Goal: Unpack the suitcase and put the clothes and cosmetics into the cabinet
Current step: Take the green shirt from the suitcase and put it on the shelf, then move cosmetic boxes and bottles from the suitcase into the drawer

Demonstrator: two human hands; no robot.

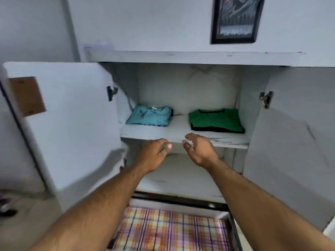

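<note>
My hands reach toward the open cabinet (181, 58), both holding nothing: my left hand (154, 156) hangs palm down with fingers loosely bent, my right hand (197, 151) beside it with fingers and thumb spread in a relaxed curve, the two near each other just in front of the upper shelf (181, 136) edge. Nothing stands between my hands and the shelf. On that shelf lie two folded shirts, well apart with bare board between them: a teal shirt (150, 115) at the left, against the side wall, and a green shirt (215, 120) with black trim at the right. Both lie flat, collars toward the back wall, the green one's long side running across the shelf, the teal one turned slightly askew. The cabinet is painted white, flat-panelled, its paint scuffed along the shelf front; the back wall looks creased, like a sheet lining. Both doors stand swung wide, the left door (68, 115) carrying a bare wooden patch (27, 96), and metal hinges (111, 92) show at each side. The lower shelf (181, 182) sits beneath my wrists. Below it a plaid cloth (168, 230) in pink, orange and purple fills a dark-rimmed case, partly blurred. A black-framed picture (235, 19) hangs on the wall above.
</note>
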